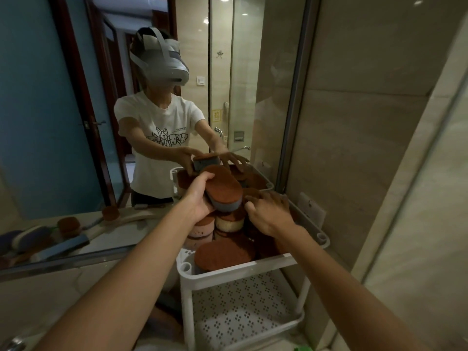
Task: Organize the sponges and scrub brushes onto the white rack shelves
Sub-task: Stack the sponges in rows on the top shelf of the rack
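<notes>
A white rack point(243, 268) stands against the mirror. Its top shelf is piled with several sponges, most with rust-brown scrub faces. My left hand point(200, 196) grips an oval sponge point(222, 190) with a brown top and a grey base, held tilted above the pile. My right hand point(269, 211) rests with spread fingers on the sponges at the right side of the pile. Round sponges point(229, 221) stand stacked under the held one. A large brown oval sponge point(224, 254) lies at the front of the shelf.
The perforated lower shelf point(243, 315) holds nothing visible. A tiled wall point(367, 148) stands close on the right. The mirror shows a counter at the left with more sponges and long-handled brushes point(65, 226), and the reflected person.
</notes>
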`<state>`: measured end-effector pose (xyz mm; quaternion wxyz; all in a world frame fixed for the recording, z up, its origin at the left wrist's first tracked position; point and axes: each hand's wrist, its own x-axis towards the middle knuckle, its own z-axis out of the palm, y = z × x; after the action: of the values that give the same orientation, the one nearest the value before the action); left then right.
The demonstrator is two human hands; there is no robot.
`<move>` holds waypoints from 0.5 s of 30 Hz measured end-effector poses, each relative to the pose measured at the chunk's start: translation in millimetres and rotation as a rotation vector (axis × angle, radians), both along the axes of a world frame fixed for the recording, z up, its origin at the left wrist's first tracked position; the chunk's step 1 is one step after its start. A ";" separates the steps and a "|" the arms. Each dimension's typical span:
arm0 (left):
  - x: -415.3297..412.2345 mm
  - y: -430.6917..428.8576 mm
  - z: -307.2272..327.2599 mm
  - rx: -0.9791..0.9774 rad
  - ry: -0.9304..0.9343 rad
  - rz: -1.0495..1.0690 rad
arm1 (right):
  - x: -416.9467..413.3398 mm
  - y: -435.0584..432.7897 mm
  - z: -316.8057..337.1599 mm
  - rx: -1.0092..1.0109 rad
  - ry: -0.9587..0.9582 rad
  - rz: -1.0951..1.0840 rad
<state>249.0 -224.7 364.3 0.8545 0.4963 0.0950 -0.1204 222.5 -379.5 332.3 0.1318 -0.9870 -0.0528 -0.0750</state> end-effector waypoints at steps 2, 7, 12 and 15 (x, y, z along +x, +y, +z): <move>-3.7 -5.8 9.9 -0.006 -0.032 -0.012 | -9.3 -4.4 8.0 0.394 -0.115 0.034; -12.2 -28.6 27.9 0.040 -0.079 -0.091 | -26.2 -4.4 21.0 0.788 -0.136 0.143; -9.4 -42.5 19.5 0.420 -0.249 -0.190 | -20.9 -12.8 16.1 0.652 -0.306 0.052; -6.6 -37.9 4.3 1.190 -0.577 -0.244 | -17.1 -25.9 10.2 0.523 -0.273 -0.156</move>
<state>242.5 -262.6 368.7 0.4067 0.9022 -0.1438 -0.0058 205.4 -405.4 342.5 0.3668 -0.9016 0.0269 -0.2277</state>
